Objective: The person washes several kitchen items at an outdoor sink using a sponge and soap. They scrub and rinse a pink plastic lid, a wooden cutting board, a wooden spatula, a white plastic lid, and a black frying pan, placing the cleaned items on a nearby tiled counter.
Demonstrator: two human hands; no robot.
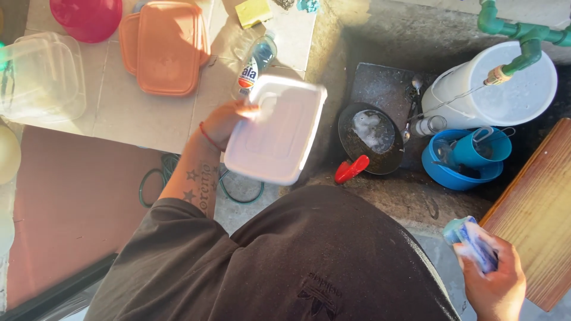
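Two hands are busy here, seen from the head camera. The left hand (229,122) grips a white rectangular lid (275,135) by its edge, fingers clamped on it, holding it tilted above the corner where the tiled counter (125,113) meets the sink (392,47). The right hand (493,279), low and near the wooden board (538,214), is closed around a soapy blue sponge (473,244). On the counter lie two stacked orange lids (163,44), a clear container (38,77), a pink bowl (86,18), and a dish soap bottle (256,62) just behind the white lid. In the sink sit a dark pan (369,138) with a red handle, a blue bowl (458,169) holding a blue cup, and a white bucket (493,86) under the green pipe (520,32).
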